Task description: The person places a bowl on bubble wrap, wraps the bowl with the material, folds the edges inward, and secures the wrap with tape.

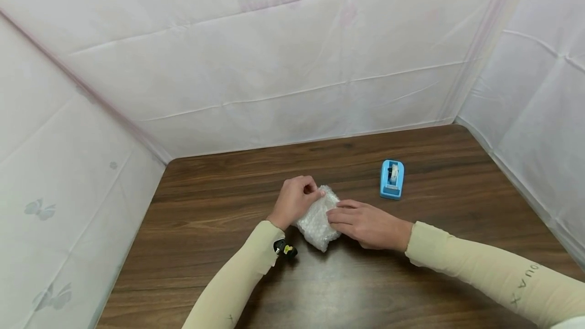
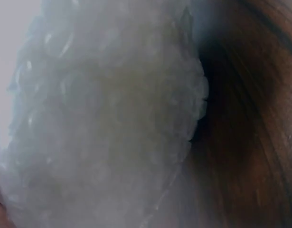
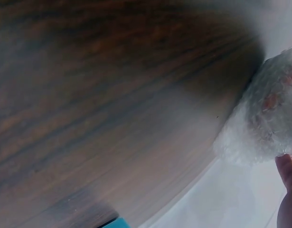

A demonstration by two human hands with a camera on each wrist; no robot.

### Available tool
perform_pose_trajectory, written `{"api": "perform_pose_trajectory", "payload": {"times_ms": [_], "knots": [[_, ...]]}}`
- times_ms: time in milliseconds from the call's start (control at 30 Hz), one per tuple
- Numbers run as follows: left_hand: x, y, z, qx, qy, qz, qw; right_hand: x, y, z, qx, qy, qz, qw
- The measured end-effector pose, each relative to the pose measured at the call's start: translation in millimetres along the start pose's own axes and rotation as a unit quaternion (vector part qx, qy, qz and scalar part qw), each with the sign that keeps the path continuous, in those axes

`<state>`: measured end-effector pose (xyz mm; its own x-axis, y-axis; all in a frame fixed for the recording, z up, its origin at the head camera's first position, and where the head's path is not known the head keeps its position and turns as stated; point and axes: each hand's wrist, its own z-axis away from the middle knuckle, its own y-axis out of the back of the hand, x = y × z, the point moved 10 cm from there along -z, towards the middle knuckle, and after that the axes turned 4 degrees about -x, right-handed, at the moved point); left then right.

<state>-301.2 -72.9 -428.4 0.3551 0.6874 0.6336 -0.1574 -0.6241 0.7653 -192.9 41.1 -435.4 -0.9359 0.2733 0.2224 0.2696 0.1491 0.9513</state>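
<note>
A small bundle of clear bubble wrap sits over the middle of the wooden table. My left hand pinches its upper left part between thumb and curled fingers. From the right side, my right hand grips the edge, its fingers bent over the wrap. In the left wrist view the bubble wrap fills most of the picture, blurred. The right wrist view has the thumb of my right hand against the wrap, with reddish patches showing through it. What lies inside cannot be made out.
A light blue tape dispenser with a roll in it stands to the right, beyond my right hand. The brown wooden table is bordered by pale sheeting at the back and both sides.
</note>
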Motion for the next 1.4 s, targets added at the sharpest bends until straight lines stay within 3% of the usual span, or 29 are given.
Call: {"api": "perform_pose_trajectory", "payload": {"times_ms": [200, 367, 467, 600, 700, 900, 1167, 1400], "knots": [[1.5, -1.7, -0.7, -0.009, -0.001, -0.010, 0.9999, -1.6, 0.7, 0.0, 0.007, -0.004, -0.010, 0.9999], [4.0, -2.9, 0.9, -0.013, -0.011, -0.029, 0.9994, -6.2, 15.3, 0.8, 0.064, -0.026, -0.048, 0.9965], [5.4, -2.7, 2.1, -0.010, -0.018, -0.036, 0.9991, -16.0, 26.9, -3.3, 0.091, -0.021, -0.038, 0.9949], [6.2, -2.2, 2.2, -0.005, -0.025, -0.049, 0.9985, -27.3, 31.7, -12.2, 0.089, -0.009, 0.002, 0.9960], [6.1, -2.5, 1.3, -0.002, -0.025, -0.054, 0.9983, -28.9, 30.0, -16.2, 0.085, -0.008, 0.014, 0.9963], [6.4, -3.9, -0.5, 0.000, -0.026, -0.049, 0.9985, -28.4, 30.5, -16.3, 0.124, -0.016, 0.008, 0.9921], [6.8, -4.3, 1.2, 0.008, -0.026, -0.052, 0.9982, -25.8, 21.5, -17.3, 0.105, -0.083, 0.009, 0.9909], [9.5, -3.5, 3.1, 0.015, -0.026, -0.067, 0.9973, -29.8, 13.7, -25.4, 0.081, -0.121, 0.077, 0.9863]]}}
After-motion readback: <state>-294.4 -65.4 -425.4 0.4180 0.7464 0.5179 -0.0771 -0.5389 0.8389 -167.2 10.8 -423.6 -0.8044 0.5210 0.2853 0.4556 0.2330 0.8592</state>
